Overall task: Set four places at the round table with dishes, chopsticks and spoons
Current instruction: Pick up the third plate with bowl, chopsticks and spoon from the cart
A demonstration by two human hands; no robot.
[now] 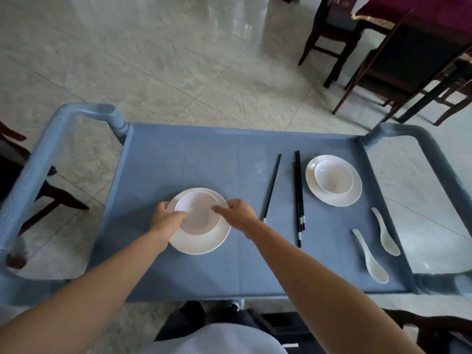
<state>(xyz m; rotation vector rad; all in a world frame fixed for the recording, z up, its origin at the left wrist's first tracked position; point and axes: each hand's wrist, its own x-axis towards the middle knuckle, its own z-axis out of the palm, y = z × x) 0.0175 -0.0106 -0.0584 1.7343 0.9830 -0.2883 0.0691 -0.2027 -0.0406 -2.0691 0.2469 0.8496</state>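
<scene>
A white bowl (198, 213) sits on a white plate (204, 242) on the blue cart top (178, 162). My left hand (167, 217) grips the plate's left rim, thumb over the bowl's edge. My right hand (236, 213) grips the right rim the same way. A second bowl (333, 180) on a second plate (334, 198) stands at the cart's far right. Black chopsticks lie between the two sets: a single stick (272, 187) and a bundle (299, 198). Two white spoons (370, 256) (385, 231) lie near the right front corner.
The cart has blue tubular handles at the left (38, 159) and right (439, 154). Dark wooden chairs (332, 34) and a table with a red cloth (421, 14) stand at the back right. Another chair (30, 190) is at the left. The floor is pale tile.
</scene>
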